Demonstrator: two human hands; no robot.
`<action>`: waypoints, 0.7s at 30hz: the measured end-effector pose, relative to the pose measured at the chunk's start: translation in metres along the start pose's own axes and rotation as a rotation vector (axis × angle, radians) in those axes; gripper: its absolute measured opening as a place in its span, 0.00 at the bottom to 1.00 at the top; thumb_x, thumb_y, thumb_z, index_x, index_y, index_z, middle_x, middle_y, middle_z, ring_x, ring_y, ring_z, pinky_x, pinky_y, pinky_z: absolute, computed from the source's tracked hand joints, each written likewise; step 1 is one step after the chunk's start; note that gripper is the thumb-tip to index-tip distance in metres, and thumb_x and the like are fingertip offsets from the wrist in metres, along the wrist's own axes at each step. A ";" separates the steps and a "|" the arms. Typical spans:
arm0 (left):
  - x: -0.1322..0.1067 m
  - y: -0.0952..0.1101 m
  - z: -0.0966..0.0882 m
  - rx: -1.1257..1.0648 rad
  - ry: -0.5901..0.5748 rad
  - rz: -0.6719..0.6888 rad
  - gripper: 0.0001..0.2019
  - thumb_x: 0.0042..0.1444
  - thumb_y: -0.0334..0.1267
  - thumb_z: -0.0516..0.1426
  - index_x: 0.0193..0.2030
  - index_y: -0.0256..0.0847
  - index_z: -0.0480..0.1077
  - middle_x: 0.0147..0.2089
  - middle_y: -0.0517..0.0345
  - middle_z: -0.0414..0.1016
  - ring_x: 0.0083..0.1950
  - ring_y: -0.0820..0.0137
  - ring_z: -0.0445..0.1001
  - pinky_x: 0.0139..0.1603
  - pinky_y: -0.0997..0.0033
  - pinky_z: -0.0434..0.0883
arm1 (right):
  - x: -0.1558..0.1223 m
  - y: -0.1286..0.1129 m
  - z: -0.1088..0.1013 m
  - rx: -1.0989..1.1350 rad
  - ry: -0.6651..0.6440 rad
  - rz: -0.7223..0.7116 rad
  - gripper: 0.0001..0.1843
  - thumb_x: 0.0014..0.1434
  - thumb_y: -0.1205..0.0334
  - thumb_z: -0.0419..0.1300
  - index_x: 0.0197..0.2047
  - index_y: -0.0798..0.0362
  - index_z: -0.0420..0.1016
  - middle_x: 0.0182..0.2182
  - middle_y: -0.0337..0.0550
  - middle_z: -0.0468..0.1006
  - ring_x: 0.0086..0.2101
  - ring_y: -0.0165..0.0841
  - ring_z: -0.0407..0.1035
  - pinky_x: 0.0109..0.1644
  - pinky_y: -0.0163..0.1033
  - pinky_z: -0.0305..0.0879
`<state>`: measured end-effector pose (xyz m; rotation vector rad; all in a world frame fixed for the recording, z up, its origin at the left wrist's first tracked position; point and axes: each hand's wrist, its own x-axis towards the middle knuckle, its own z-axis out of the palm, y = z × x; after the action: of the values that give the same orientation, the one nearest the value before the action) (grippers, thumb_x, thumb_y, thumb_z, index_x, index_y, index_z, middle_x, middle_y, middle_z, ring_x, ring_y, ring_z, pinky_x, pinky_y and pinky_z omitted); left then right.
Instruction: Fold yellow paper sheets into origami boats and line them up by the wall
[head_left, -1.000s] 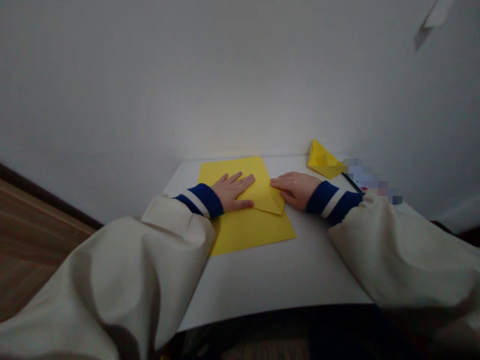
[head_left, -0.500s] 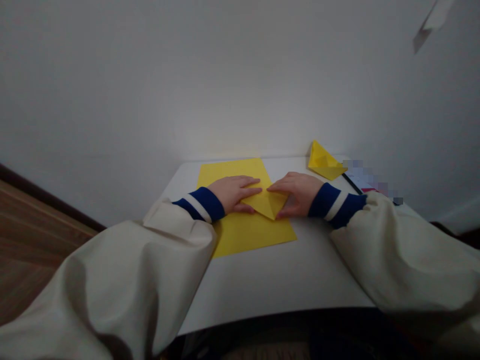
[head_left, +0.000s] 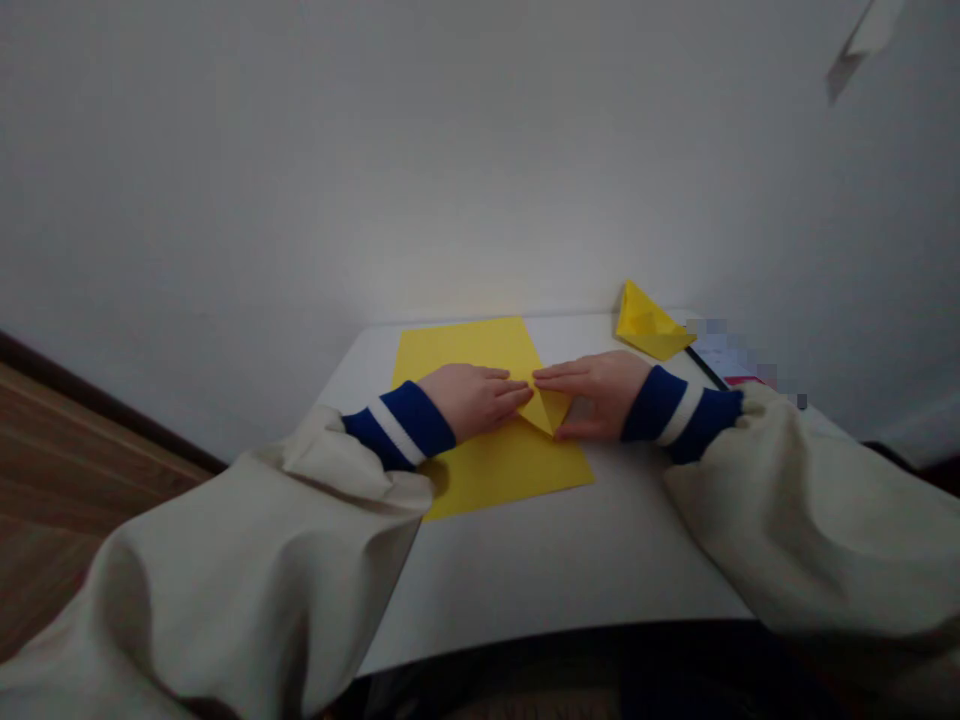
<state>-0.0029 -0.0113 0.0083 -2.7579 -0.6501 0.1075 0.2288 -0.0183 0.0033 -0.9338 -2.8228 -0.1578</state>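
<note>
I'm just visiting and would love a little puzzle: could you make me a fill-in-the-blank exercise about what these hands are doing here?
1. The left hand and the right hand both touch paper whose colour is ____.
2. A folded paper shape sits near the far edge of the white table, beyond the ____ hand.
3. Each cuff is dark ____ with one pale stripe.

Missing words: yellow; right; blue.

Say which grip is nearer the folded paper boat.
Right: the right grip is in front of the boat, slightly left; the left grip, farther left, on the yellow sheet.
</note>
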 end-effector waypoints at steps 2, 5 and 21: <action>-0.001 -0.001 -0.002 0.000 0.019 -0.018 0.17 0.63 0.37 0.46 0.57 0.38 0.64 0.54 0.50 0.72 0.53 0.62 0.71 0.45 0.64 0.71 | 0.000 -0.003 -0.004 -0.019 -0.024 -0.054 0.32 0.55 0.46 0.53 0.58 0.55 0.65 0.55 0.48 0.70 0.50 0.38 0.68 0.52 0.45 0.64; -0.002 -0.002 -0.002 -0.040 0.056 -0.039 0.16 0.63 0.38 0.46 0.54 0.41 0.67 0.50 0.52 0.75 0.47 0.66 0.74 0.42 0.68 0.70 | 0.003 -0.007 -0.008 -0.084 -0.051 -0.099 0.31 0.56 0.48 0.52 0.58 0.58 0.65 0.53 0.51 0.71 0.48 0.40 0.69 0.49 0.46 0.65; 0.001 0.009 -0.001 -0.194 0.062 -0.172 0.23 0.59 0.42 0.50 0.58 0.31 0.61 0.57 0.43 0.68 0.57 0.62 0.68 0.57 0.63 0.64 | 0.000 -0.013 0.010 -0.274 0.102 -0.147 0.17 0.61 0.66 0.48 0.51 0.60 0.69 0.42 0.55 0.78 0.36 0.36 0.72 0.32 0.39 0.64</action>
<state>0.0022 -0.0192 0.0065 -2.8595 -0.9209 -0.0831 0.2194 -0.0268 -0.0072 -0.7394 -2.8188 -0.6056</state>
